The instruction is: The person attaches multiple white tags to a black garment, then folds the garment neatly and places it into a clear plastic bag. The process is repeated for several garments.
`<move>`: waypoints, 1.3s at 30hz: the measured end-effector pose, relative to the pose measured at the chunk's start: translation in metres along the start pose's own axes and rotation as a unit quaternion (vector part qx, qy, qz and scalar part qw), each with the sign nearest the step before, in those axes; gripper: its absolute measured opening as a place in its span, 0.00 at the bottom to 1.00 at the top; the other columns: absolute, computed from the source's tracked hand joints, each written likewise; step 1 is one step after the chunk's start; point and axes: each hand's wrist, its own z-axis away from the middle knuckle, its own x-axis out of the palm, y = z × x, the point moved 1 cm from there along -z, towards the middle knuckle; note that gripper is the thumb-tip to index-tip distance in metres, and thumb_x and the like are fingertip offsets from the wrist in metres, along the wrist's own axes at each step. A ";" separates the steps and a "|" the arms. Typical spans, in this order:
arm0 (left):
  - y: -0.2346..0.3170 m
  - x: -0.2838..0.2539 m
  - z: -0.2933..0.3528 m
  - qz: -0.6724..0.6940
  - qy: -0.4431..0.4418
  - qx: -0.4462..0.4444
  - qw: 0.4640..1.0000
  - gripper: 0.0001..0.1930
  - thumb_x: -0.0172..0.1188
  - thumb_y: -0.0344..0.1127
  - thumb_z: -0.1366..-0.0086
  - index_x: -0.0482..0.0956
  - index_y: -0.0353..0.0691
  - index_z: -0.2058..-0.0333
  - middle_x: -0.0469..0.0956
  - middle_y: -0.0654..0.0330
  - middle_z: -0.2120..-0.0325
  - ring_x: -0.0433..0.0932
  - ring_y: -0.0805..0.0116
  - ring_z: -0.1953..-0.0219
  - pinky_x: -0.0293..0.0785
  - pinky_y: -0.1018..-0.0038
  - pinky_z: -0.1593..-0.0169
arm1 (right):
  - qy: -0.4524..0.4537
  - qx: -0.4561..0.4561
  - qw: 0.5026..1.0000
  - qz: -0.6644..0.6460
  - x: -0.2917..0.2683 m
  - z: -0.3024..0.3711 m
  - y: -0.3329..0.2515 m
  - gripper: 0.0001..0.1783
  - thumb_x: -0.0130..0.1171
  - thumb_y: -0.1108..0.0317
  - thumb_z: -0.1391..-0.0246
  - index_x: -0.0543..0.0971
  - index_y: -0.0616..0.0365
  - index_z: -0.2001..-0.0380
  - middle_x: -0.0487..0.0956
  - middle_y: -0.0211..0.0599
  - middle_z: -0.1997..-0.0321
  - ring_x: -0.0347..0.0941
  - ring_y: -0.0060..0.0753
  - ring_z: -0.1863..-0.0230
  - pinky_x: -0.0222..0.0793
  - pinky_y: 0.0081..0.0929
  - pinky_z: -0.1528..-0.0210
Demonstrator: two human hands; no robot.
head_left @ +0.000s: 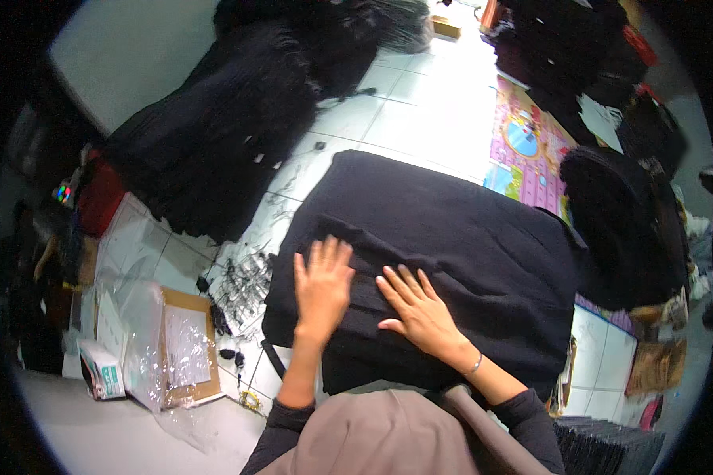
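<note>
A wide piece of black cloth (467,214) lies spread out in front of me, with soft wrinkles across its middle. My left hand (323,281) is over the left part of the cloth, palm down, its fingers stretched out. To the right of it, my right hand (420,309) rests flat on the cloth with fingers spread and a thin bracelet (475,362) at the wrist. Neither hand grips anything. What lies beneath the cloth is hidden.
Large heaps of black fabric (222,119) cover the far left; another dark heap (622,229) sits at right beside a colourful printed mat (523,142). Black scraps (242,285) litter the white tiles. Plastic-wrapped cardboard (186,348) and a small box (101,370) stand at left.
</note>
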 end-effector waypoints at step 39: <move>-0.134 -0.047 0.045 0.518 0.126 -0.268 0.803 0.25 0.66 0.26 0.43 0.55 0.51 0.85 0.55 0.76 0.85 0.52 0.84 0.79 0.51 0.80 0.72 | 0.346 0.511 0.759 -0.206 -0.104 0.347 0.185 0.13 0.55 0.63 0.37 0.77 0.63 0.69 0.72 0.19 0.74 0.64 0.12 0.70 0.63 0.19 0.67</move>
